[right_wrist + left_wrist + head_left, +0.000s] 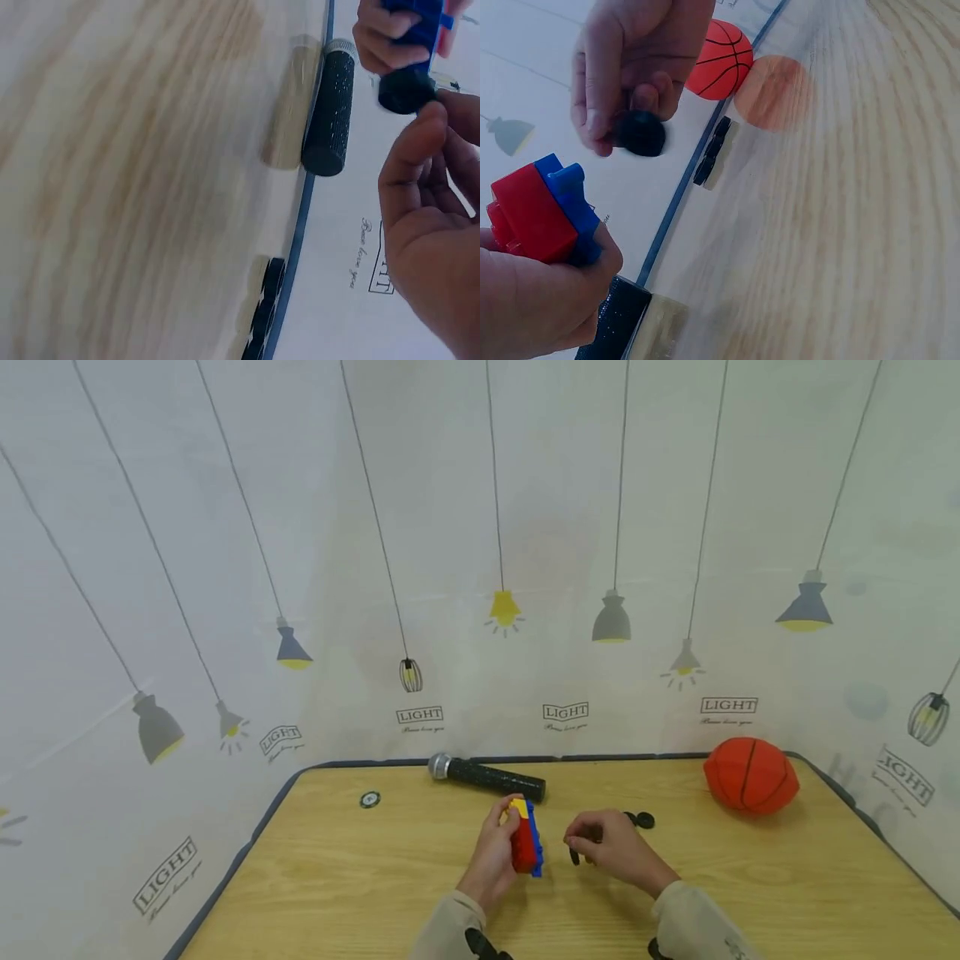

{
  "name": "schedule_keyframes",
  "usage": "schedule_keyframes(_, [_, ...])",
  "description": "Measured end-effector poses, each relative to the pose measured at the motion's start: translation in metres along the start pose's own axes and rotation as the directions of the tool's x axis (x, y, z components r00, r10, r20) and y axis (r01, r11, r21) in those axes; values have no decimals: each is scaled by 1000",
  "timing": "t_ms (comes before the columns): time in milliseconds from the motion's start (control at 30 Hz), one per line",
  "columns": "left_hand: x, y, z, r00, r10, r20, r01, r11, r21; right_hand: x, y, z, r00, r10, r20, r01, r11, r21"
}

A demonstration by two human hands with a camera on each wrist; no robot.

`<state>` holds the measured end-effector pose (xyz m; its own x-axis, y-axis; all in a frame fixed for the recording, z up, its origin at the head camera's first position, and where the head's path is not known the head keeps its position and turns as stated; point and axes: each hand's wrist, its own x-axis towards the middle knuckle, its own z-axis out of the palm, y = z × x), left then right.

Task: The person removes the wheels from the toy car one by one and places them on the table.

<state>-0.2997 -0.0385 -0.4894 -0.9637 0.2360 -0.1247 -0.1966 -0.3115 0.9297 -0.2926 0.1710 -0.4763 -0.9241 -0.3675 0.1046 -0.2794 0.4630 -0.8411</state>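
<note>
In the head view, my left hand (493, 852) grips a toy block vehicle (524, 847) in red, yellow and blue, held tilted above the table. Blue pegs stick out from its base, as the blue part (568, 180) in the left wrist view shows. To the right of it, my right hand (611, 850) pinches a small black wheel (574, 856) between thumb and fingertips. A gap separates this wheel from the block vehicle in the head view. Behind the right hand lie more black wheels (645, 820), partly hidden by it.
A black microphone (495, 779) with a silver head lies near the back edge of the wooden table (315, 877). Left of it is a round poker chip (370, 799). An orange-red basketball (752, 777) sits at the back right. Lamp-printed walls surround the table.
</note>
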Motion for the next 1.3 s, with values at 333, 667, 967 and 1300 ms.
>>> schedule_keyframes(333, [-1,5,-1,999,-25,23,25,1000,17,-3,18,-11,997,77,26,-69,975,-210])
schedule_keyframes(667, [-2,8,-6,998,-50,42,49,998,35,-4,12,-17,957,103,272,-19,955,-296])
schedule_keyframes(967, [-1,6,-7,998,-42,49,41,999,35,-4,16,-16,959,96,267,5,935,-355])
schedule_keyframes(1300, [-4,7,-11,998,-47,44,45,998,44,-19,14,-40,982,64,177,7,926,-377])
